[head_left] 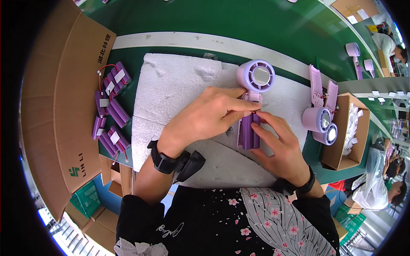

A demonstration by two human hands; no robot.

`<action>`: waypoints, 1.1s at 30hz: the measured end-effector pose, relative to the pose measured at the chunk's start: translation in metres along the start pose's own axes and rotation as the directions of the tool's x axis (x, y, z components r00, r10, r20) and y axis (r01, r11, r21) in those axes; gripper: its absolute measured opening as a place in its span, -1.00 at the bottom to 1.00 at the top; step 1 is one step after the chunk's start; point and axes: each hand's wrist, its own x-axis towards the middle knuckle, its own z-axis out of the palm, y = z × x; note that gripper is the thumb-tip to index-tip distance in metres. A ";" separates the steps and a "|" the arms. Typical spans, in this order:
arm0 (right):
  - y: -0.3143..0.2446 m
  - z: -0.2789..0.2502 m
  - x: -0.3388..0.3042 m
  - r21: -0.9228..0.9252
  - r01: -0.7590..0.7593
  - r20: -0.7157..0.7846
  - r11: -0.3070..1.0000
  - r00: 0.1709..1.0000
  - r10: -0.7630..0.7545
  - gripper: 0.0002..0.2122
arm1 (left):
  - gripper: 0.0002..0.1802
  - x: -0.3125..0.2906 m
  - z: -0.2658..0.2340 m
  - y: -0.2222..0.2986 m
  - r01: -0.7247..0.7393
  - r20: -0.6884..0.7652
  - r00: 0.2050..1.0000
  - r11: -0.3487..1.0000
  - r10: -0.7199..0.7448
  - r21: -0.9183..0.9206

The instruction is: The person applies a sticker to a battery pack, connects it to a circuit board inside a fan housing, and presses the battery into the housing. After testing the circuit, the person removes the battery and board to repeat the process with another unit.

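Note:
A light purple handheld fan [256, 76] lies on white foam with its handle opened and its round head pointing away from me. A dark purple battery pack [245, 134] sits in the handle, with a bit of red wire at its upper end. My left hand [205, 112] comes across from the left, its thumb and index finger closed at that wire just below the fan's neck. On the right side of the handle, my right hand [279, 147] grips it, fingertips on the battery pack and near the wire. The exact pinch points are partly hidden by my fingers.
Several wired battery packs [118, 113] lie left of the foam sheet [171, 81], beside a tall cardboard box [64, 102]. To the right, two opened fans [317, 119] lie by a small carton [363, 132] holding white pieces. Other people [384, 45] are farther right.

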 end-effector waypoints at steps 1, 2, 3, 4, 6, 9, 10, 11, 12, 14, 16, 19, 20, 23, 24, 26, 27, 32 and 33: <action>0.000 0.000 0.000 -0.004 -0.011 0.000 1.000 1.000 0.011 -0.47 | -0.70 0.000 0.001 0.000 -0.006 -0.002 1.000 1.000 0.006 0.005; 0.000 0.001 -0.001 -0.008 -0.021 0.000 1.000 1.000 0.021 -0.47 | -0.69 0.001 0.001 0.000 -0.012 -0.005 1.000 1.000 0.012 0.010; 0.000 0.001 -0.001 -0.012 -0.031 0.000 0.999 1.000 0.031 -0.47 | -0.69 0.001 0.001 0.000 -0.018 -0.008 1.000 1.000 0.018 0.014; -0.001 0.002 -0.002 -0.014 -0.030 0.005 0.999 1.000 0.030 -0.47 | -0.69 0.000 0.001 0.000 -0.017 -0.012 1.000 1.000 0.017 0.012; -0.002 0.005 -0.003 0.018 -0.089 -0.019 0.996 0.996 0.090 -0.47 | -0.64 -0.001 0.001 0.000 -0.024 -0.024 0.999 1.000 0.023 -0.021; -0.003 0.006 0.000 0.054 -0.159 -0.031 0.986 0.986 0.161 -0.42 | -0.58 0.000 0.000 0.002 0.003 -0.011 1.000 0.999 -0.004 -0.048; -0.003 0.006 0.001 0.075 -0.200 -0.039 0.977 0.978 0.203 -0.38 | -0.56 0.001 0.000 0.004 0.031 0.014 0.999 0.998 -0.030 -0.055; -0.003 0.006 0.003 0.096 -0.241 -0.045 0.966 0.968 0.246 -0.34 | -0.53 0.002 -0.001 0.005 0.059 0.040 0.998 0.996 -0.057 -0.061; -0.003 0.006 0.004 0.095 -0.242 -0.040 0.966 0.968 0.247 -0.34 | -0.53 0.002 -0.001 0.006 0.062 0.038 0.998 0.996 -0.059 -0.065; -0.003 0.007 0.006 0.140 -0.313 -0.025 0.939 0.947 0.319 -0.29 | -0.46 0.003 -0.002 0.007 0.131 0.064 0.990 0.989 -0.127 -0.072; -0.002 0.007 0.008 0.160 -0.350 -0.018 0.923 0.934 0.358 -0.27 | -0.42 0.003 -0.001 0.007 0.164 0.080 0.984 0.983 -0.158 -0.077; -0.002 0.005 0.011 0.166 -0.372 0.027 0.913 0.928 0.373 -0.23 | -0.43 0.001 0.002 0.001 0.176 0.060 0.984 0.979 -0.170 -0.104; -0.002 0.006 0.011 0.166 -0.370 0.024 0.914 0.928 0.371 -0.23 | -0.43 0.001 0.002 0.001 0.174 0.059 0.984 0.979 -0.168 -0.102; -0.002 0.007 0.010 0.198 -0.386 0.048 0.901 0.922 0.385 -0.25 | -0.42 0.001 0.001 0.001 0.269 0.128 0.960 0.945 -0.249 -0.185; -0.002 0.007 0.010 0.199 -0.385 0.042 0.901 0.922 0.385 -0.25 | -0.42 0.000 0.001 0.000 0.266 0.130 0.961 0.947 -0.246 -0.181; 0.000 0.006 0.012 0.216 -0.378 0.055 0.900 0.925 0.375 -0.25 | -0.42 -0.001 0.002 -0.003 0.269 0.128 0.961 0.933 -0.244 -0.239; 0.000 0.006 0.012 0.225 -0.375 0.061 0.899 0.927 0.371 -0.25 | -0.42 -0.001 0.002 -0.003 0.271 0.128 0.961 0.925 -0.245 -0.267; 0.004 0.007 0.014 0.228 -0.391 0.053 0.892 0.920 0.389 -0.24 | -0.40 0.001 0.001 -0.003 0.316 0.165 0.945 0.923 -0.284 -0.221; 0.005 0.004 0.014 0.230 -0.379 0.057 0.897 0.925 0.376 -0.25 | -0.39 0.002 0.001 -0.001 0.329 0.168 0.940 0.914 -0.296 -0.235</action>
